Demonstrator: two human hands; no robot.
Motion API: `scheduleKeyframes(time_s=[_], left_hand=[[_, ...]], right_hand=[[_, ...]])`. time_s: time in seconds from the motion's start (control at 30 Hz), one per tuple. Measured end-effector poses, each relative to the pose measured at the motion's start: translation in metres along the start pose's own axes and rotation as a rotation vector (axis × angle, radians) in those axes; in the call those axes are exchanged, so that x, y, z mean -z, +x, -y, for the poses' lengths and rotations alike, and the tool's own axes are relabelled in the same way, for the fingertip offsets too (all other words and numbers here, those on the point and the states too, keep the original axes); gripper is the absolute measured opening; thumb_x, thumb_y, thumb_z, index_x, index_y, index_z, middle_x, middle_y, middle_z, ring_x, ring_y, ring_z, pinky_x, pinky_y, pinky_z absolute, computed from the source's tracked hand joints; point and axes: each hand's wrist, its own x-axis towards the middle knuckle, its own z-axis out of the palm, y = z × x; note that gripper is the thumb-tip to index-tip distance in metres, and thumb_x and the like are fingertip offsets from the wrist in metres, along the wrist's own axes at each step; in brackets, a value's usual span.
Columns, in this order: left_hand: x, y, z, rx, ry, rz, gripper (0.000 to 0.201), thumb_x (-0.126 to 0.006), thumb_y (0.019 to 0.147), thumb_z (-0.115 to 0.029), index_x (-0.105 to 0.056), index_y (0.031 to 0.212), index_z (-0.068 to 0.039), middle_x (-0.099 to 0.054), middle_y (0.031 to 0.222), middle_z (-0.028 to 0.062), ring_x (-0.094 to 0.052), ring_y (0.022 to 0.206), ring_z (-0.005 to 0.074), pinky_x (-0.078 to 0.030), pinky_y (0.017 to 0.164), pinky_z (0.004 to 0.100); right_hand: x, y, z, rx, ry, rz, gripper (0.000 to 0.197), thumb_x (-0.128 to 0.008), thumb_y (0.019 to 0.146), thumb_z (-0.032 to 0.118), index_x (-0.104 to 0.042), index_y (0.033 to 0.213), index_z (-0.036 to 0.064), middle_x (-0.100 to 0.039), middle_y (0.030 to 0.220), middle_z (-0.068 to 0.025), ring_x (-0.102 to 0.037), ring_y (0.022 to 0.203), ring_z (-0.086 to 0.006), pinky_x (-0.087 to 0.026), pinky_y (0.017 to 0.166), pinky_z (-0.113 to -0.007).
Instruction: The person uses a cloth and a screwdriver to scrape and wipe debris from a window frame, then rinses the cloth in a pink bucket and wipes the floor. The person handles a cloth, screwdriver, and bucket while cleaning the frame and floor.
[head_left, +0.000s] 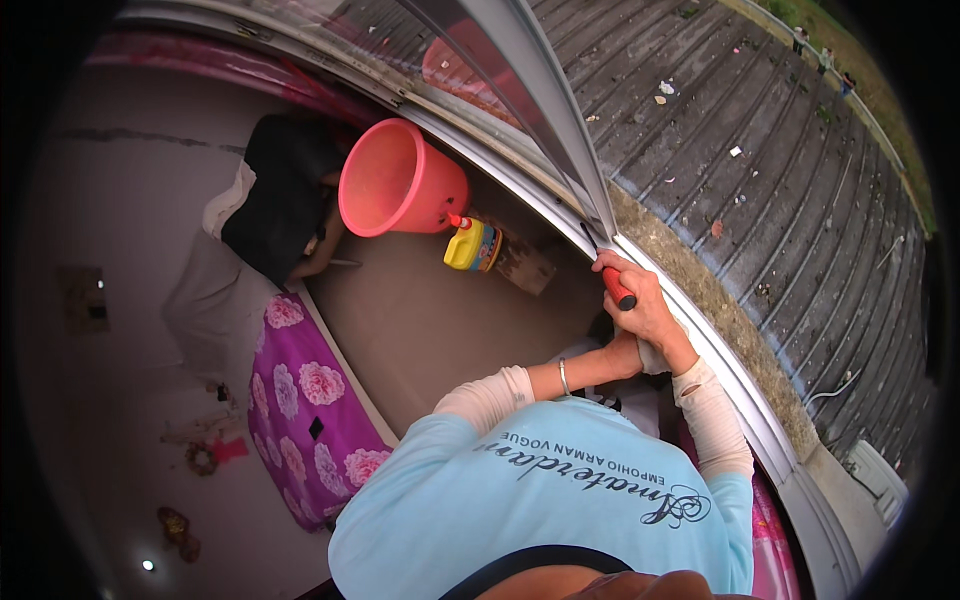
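My right hand [645, 305] is closed round the red-and-black handle of a screwdriver [619, 291]. Its thin dark shaft points up and left, to the lower corner of the tilted window sash [560, 90], beside the pale window track [690, 330]. Crossing in from the left, my left hand [625, 354] lies just below my right wrist; its fingers are hidden. A whitish cloth [654, 358] shows between the left hand and the right wrist, and I cannot tell whether that hand grips it.
Inside stand a pink bucket [385, 180] and a yellow bottle with a red cap [470, 245] beside a stained board [525, 268]. A dark-draped thing [285, 195] and a purple floral cover [310, 410] lie left. Outside is a ribbed grey roof [740, 150] with debris; people stand far off.
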Motion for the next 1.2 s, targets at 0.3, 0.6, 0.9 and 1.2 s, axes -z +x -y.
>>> scheduleKeyframes(time_s=[0.3, 0.6, 0.9, 1.2], left_hand=[[0.001, 0.002, 0.001, -0.052, 0.031, -0.018, 0.034, -0.06, 0.088, -0.019, -0.056, 0.119, -0.007, -0.057, 0.119, 0.0108, -0.055, 0.112, 0.0225, -0.045, 0.093, 0.0375], [0.007, 0.002, 0.0, -0.022, 0.06, 0.121, 0.041, -0.061, 0.089, -0.018, -0.05, 0.127, -0.009, -0.053, 0.125, 0.0087, -0.049, 0.12, 0.0202, -0.04, 0.1, 0.0377], [-0.001, 0.003, 0.002, -0.017, -0.064, -0.026, 0.036, -0.062, 0.088, -0.013, -0.054, 0.122, -0.007, -0.055, 0.125, 0.0088, -0.052, 0.116, 0.0176, -0.045, 0.095, 0.0346], [-0.005, 0.0, 0.007, -0.004, -0.173, 0.001, 0.037, -0.063, 0.088, -0.015, -0.052, 0.123, -0.007, -0.053, 0.125, 0.0085, -0.05, 0.118, 0.018, -0.043, 0.097, 0.0356]], right_hand=[[-0.002, 0.005, -0.008, 0.097, -0.006, -0.026, 0.021, -0.063, 0.062, -0.006, -0.053, 0.08, -0.0042, -0.063, 0.113, -0.0135, -0.059, 0.114, -0.0393, -0.051, 0.088, -0.04], [-0.002, 0.001, -0.004, 0.057, -0.007, 0.026, 0.02, -0.061, 0.062, -0.009, -0.044, 0.072, -0.0025, -0.064, 0.116, -0.0149, -0.057, 0.119, -0.0395, -0.049, 0.094, -0.038], [0.006, -0.002, -0.011, 0.119, -0.003, 0.03, 0.018, -0.064, 0.063, -0.005, -0.051, 0.076, -0.0036, -0.063, 0.115, -0.0134, -0.056, 0.119, -0.0387, -0.05, 0.091, -0.041], [0.002, -0.005, -0.013, 0.162, -0.015, 0.022, 0.023, -0.064, 0.061, -0.007, -0.045, 0.072, -0.0023, -0.062, 0.116, -0.0146, -0.056, 0.119, -0.039, -0.051, 0.091, -0.041]])
